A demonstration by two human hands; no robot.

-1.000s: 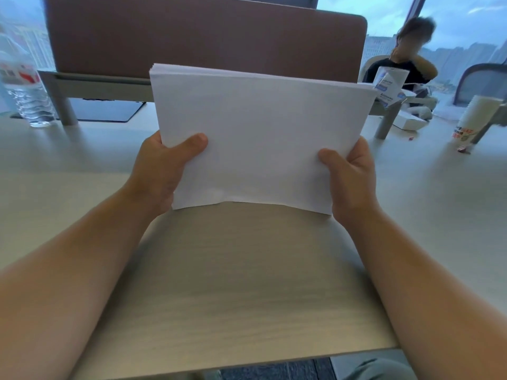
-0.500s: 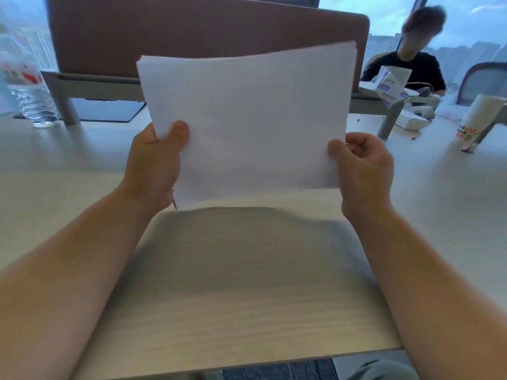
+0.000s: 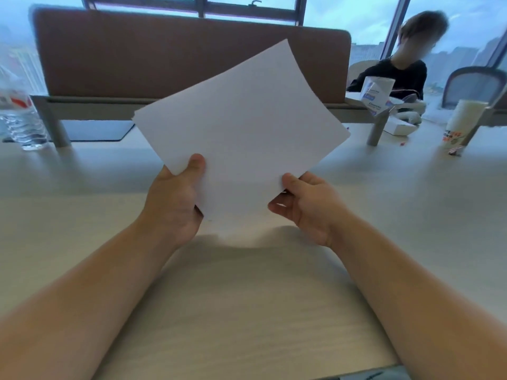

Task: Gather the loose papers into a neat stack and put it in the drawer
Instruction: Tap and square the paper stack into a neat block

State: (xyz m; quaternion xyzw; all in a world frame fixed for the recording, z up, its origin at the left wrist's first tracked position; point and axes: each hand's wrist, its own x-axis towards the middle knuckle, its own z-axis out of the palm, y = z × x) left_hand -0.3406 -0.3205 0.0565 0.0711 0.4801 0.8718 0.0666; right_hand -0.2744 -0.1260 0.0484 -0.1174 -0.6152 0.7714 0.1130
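A stack of white papers (image 3: 241,127) is held up above the light wooden desk (image 3: 233,311), turned so one corner points down. My left hand (image 3: 175,204) grips its lower left edge, thumb on the front. My right hand (image 3: 304,207) pinches the lower right edge near the bottom corner. The sheets bow slightly at the top right. No drawer is in view.
A brown divider panel (image 3: 178,53) stands behind the papers. A water bottle (image 3: 20,116) is at the far left, a dark pad (image 3: 96,130) under the divider. At the right are a paper cup (image 3: 461,122), white boxes (image 3: 377,94), a seated person (image 3: 403,72) and a chair (image 3: 474,83).
The stack has been rotated from level to standing on a corner. Both hands have slid down and closer together along its lower edges.
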